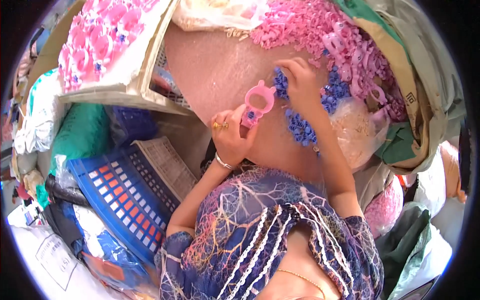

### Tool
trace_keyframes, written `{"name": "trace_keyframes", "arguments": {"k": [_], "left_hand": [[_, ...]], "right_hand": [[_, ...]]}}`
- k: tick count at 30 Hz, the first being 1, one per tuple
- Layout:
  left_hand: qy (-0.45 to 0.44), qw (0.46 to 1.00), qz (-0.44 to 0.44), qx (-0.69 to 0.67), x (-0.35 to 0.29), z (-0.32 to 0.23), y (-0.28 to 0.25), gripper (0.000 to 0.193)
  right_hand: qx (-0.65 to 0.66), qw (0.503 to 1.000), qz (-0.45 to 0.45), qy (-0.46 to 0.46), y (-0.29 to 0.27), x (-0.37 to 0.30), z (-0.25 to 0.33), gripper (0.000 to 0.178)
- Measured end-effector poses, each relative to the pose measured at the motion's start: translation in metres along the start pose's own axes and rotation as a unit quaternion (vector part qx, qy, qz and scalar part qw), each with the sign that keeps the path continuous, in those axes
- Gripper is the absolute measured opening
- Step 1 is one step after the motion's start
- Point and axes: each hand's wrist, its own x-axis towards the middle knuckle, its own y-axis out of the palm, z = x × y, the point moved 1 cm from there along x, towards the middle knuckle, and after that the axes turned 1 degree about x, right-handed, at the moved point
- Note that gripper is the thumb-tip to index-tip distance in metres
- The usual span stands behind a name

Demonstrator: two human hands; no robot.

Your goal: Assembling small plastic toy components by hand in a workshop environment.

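Note:
My left hand (234,131) grips a pink plastic piece (259,98) with a ring-shaped head, two small ears and a dark blue part set into its lower end. To its right, my right hand (301,82) is bent over small blue plastic parts (281,84), its fingertips at their edge. Whether a part is pinched in those fingers is hidden. More blue parts (301,129) lie in loose piles beneath and beside my right forearm. A heap of pink plastic pieces (345,45) spreads behind them on the reddish-brown tabletop (210,70).
A pale crate (150,65) at the far left bears many pink ring pieces (100,40). A clear bag (355,132) of pale bits lies right of my forearm. A blue basket (125,195) stands at the left, sacks (415,75) at the right, and a white bag (220,12) at the back.

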Motion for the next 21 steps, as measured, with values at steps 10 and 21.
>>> {"name": "trace_keyframes", "arguments": {"k": [10,21], "left_hand": [[0.005,0.999,-0.003,-0.040,-0.005,0.003,0.000,0.068],[0.016,0.999,-0.017,-0.032,-0.007,0.003,0.001,0.057]], "right_hand": [[0.070,0.997,-0.031,0.018,0.003,-0.065,0.053,0.012],[-0.089,0.993,-0.050,-0.060,0.020,-0.073,0.056,0.014]]}}
